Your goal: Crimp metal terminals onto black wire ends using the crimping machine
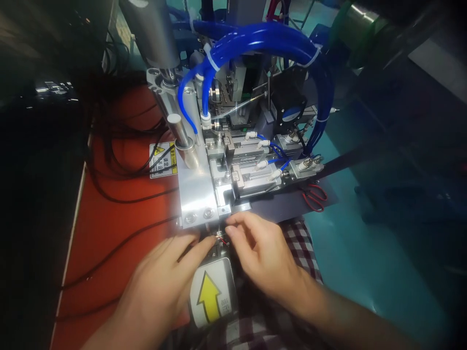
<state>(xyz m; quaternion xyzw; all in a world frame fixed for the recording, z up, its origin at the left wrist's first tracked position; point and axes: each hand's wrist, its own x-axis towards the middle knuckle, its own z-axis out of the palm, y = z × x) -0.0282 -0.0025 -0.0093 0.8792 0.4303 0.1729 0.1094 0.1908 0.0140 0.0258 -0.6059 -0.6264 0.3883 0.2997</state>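
Observation:
Just below the front edge of the machine's metal plate (199,201) is a small pale part with a short red wire (220,236), too small to make out fully. My left hand (160,272) comes in from the left, fingers closed, with its thumb tip at this part. On the other side, my right hand (262,248) has its thumb and index finger drawn close in a pinch beside the same part. Whatever lies between those right fingertips is hidden. Under the hands is a white label with a yellow arrow (209,296).
Behind the hands stand pneumatic cylinders (251,180) and a thick loop of blue air tubing (270,39). A metal post (178,131) rises from the plate. Black cables (124,199) cross the red-orange surface (105,233) on the left. Red-handled pliers or snips (314,197) lie at right.

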